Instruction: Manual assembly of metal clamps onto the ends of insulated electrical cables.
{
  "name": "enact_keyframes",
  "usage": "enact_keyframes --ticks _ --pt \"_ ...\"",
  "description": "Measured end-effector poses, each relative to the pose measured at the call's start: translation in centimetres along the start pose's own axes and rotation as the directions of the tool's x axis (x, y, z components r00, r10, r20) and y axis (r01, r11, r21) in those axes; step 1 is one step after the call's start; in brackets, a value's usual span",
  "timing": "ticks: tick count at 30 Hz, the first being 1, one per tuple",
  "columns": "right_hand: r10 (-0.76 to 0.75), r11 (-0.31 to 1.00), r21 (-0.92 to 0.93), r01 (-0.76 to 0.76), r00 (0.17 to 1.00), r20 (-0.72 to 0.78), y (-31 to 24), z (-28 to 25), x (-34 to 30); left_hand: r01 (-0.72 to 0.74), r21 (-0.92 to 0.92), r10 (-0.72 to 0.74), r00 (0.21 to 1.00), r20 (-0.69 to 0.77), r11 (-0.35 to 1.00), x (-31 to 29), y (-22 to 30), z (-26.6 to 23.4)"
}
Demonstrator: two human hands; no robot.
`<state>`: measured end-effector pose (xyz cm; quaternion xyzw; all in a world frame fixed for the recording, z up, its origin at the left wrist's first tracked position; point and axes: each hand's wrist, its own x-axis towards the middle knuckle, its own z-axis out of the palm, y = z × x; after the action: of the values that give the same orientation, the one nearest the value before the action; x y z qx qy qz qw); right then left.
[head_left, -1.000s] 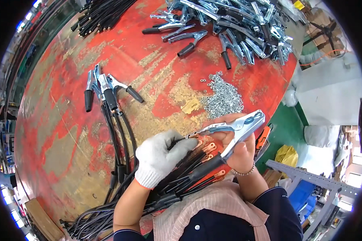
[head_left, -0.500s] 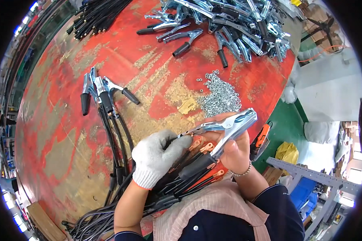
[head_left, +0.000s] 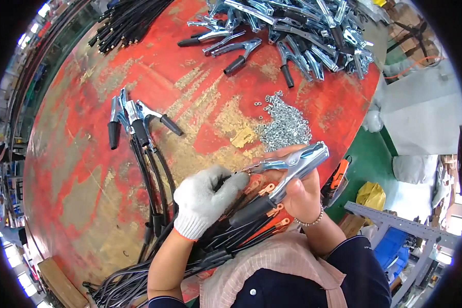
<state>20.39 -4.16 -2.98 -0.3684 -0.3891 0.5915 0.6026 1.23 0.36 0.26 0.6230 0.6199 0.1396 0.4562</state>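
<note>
My bare right hand (head_left: 304,197) holds a silver spring clamp (head_left: 297,167), its jaws pointing up and to the right. One handle of the clamp wears a black sleeve (head_left: 252,211); the other runs bare toward my left hand. My left hand (head_left: 203,197), in a white knitted glove, pinches thumb and fingers together at the tip of that bare handle. What lies between those fingertips is hidden. Below the clamp, several black cables with copper lugs (head_left: 266,189) lie close to my body.
Small nuts (head_left: 287,126) lie heaped beyond my right hand. Farther off is a large pile of clamps (head_left: 292,31). Clamps fitted with cables (head_left: 138,123) rest on the left. Black cables (head_left: 126,28) lie at the far left. An orange-handled tool (head_left: 339,174) sits by the table's right edge.
The whole picture has shifted slightly right and down. Both hands keep nearly the same hold on the clamp, with only a small shift of the left fingers.
</note>
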Motion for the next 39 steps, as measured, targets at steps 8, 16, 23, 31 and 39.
enact_keyframes --ticks 8,16,23,31,39 --pt "0.016 0.997 0.073 -0.016 1.000 0.000 -0.2 0.4 0.1 -0.023 0.016 0.023 1.000 0.001 1.000 0.1 -0.1 0.1" --pt "0.022 0.981 0.195 -0.019 1.000 -0.015 0.0 0.7 0.4 -0.036 0.038 0.037 0.999 -0.027 0.999 0.3 -0.3 0.3" --pt "0.043 0.995 0.092 -0.046 0.998 0.039 -0.2 -0.1 0.4 -0.058 0.044 0.056 0.997 0.046 0.997 0.5 -0.4 0.2" --pt "0.084 0.974 0.198 -0.106 0.990 0.117 -0.8 -0.6 1.0 -0.419 0.169 0.372 0.893 0.252 0.892 1.4 1.5 -1.5" --pt "-0.222 0.206 -0.944 0.259 0.952 0.212 -1.5 -8.4 10.1 0.175 -0.664 -0.117 0.984 0.130 0.727 1.9 -3.2 -0.1"
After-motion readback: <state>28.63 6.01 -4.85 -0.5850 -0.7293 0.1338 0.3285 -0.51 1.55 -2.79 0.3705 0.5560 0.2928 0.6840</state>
